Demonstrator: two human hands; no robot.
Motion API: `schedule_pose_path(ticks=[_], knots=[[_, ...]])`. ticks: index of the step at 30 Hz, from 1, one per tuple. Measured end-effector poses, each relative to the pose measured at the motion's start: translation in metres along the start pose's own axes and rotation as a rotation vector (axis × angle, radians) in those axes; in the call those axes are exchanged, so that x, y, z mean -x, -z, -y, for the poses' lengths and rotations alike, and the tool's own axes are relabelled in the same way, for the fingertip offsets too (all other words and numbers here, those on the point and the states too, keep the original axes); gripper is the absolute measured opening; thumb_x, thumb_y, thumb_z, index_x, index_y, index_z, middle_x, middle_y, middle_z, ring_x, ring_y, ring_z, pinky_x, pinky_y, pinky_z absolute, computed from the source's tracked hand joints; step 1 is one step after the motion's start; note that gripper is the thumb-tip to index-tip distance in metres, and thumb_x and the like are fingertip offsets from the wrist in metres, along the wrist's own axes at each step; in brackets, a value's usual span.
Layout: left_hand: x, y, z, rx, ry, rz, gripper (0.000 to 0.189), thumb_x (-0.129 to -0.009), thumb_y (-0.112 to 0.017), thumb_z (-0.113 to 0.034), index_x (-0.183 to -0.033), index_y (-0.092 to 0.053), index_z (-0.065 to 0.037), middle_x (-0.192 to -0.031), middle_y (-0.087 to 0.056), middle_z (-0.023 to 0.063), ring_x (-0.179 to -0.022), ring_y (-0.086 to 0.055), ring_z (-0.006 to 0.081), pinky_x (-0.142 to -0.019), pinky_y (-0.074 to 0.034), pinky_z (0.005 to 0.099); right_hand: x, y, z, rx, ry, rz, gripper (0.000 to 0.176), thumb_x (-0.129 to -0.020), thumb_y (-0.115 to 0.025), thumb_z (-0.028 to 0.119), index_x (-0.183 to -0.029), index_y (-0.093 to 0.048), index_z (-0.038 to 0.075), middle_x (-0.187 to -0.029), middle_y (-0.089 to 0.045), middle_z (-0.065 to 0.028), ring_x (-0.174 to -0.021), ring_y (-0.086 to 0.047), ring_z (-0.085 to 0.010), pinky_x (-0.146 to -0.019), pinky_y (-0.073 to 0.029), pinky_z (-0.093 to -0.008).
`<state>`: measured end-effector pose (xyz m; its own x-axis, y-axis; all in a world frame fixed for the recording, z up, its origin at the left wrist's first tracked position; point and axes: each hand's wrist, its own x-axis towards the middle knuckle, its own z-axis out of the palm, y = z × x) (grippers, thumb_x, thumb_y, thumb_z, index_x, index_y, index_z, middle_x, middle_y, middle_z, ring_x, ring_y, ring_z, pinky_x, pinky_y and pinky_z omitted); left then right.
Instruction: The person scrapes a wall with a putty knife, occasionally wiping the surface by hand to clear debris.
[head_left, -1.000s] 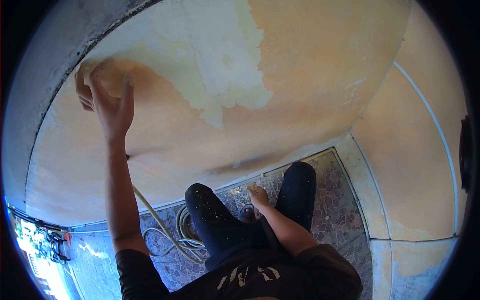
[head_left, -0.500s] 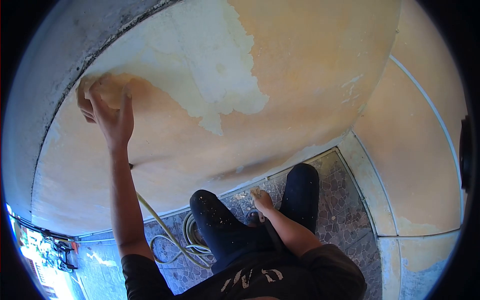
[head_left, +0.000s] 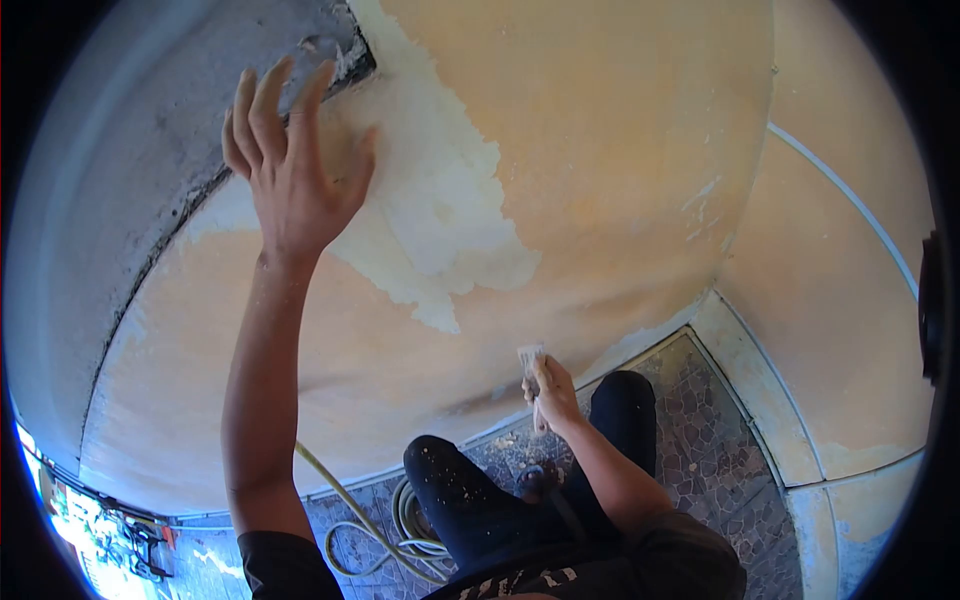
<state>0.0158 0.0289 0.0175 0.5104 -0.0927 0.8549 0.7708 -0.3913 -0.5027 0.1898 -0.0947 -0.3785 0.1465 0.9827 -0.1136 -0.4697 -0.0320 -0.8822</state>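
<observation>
My left hand [head_left: 300, 195] is raised with its fingers spread, holding nothing. It overlaps the seam between the grey surface [head_left: 120, 150] and the orange painted wall [head_left: 620, 200]. Beside its thumb, a pale patch [head_left: 430, 170] with ragged edges shows where the orange coat is gone. My right hand [head_left: 553, 388] is wrapped around a scraper [head_left: 530, 357], its whitish, crusted blade pointing up and the handle end sticking out below the fist. The scraper is just above my knees, in front of the lower wall.
Pale chips [head_left: 515, 440] litter the patterned tile floor [head_left: 700, 430] by my knees. A coiled yellowish hose [head_left: 340, 480] lies at the left, near my leg. The side wall [head_left: 850, 300] meets the orange wall at right. A bicycle-like shape [head_left: 145, 550] is at bottom left.
My left hand has moved right and slightly up along the seam, its curled fingers now spread. My right hand has lifted the scraper from between the knees. The view has shifted a little.
</observation>
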Motion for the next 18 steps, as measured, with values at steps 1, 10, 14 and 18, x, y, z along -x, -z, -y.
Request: schedule_pose_path(ticks=[1, 10, 14, 18], knots=[[-0.006, -0.006, -0.006, 0.007, -0.003, -0.016, 0.067, -0.09, -0.075, -0.041, -0.148, -0.051, -0.018, -0.154, -0.041, 0.011, -0.149, -0.027, 0.0393, -0.12, -0.019, 0.0561, -0.007, -0.007, 0.023, -0.031, 0.068, 0.0, 0.035, -0.11, -0.049, 0.04, -0.092, -0.052, 0.01, -0.07, -0.054, -0.0001, -0.052, -0.05, -0.009, -0.046, -0.041, -0.0265], [-0.009, -0.019, -0.019, -0.119, -0.018, 0.054, 0.053, -0.093, -0.068, -0.039, -0.14, -0.061, -0.014, -0.133, -0.067, 0.0034, -0.129, -0.059, 0.0242, -0.109, -0.042, 0.0413, -0.063, -0.046, 0.125, -0.152, 0.204, -0.113, 0.04, -0.11, -0.048, 0.041, -0.086, -0.053, 0.01, -0.061, -0.05, -0.0015, -0.044, -0.045, -0.0109, -0.042, -0.04, -0.0281], [-0.008, -0.022, -0.016, -0.159, -0.064, 0.03, 0.05, -0.093, -0.067, -0.041, -0.136, -0.064, -0.015, -0.132, -0.068, 0.0024, -0.127, -0.061, 0.0228, -0.106, -0.044, 0.041, -0.069, -0.056, 0.117, -0.21, 0.265, -0.203, 0.039, -0.109, -0.052, 0.038, -0.085, -0.055, 0.008, -0.062, -0.05, -0.0008, -0.045, -0.044, -0.0093, -0.043, -0.038, -0.0265], [-0.006, -0.024, -0.016, -0.199, -0.063, 0.031, 0.05, -0.094, -0.066, -0.043, -0.136, -0.064, -0.015, -0.131, -0.069, 0.0026, -0.127, -0.061, 0.0226, -0.105, -0.044, 0.0407, -0.057, -0.06, 0.113, -0.163, 0.197, -0.214, 0.044, -0.107, -0.055, 0.043, -0.081, -0.057, 0.009, -0.061, -0.049, 0.0003, -0.046, -0.045, -0.009, -0.044, -0.038, -0.0264]])
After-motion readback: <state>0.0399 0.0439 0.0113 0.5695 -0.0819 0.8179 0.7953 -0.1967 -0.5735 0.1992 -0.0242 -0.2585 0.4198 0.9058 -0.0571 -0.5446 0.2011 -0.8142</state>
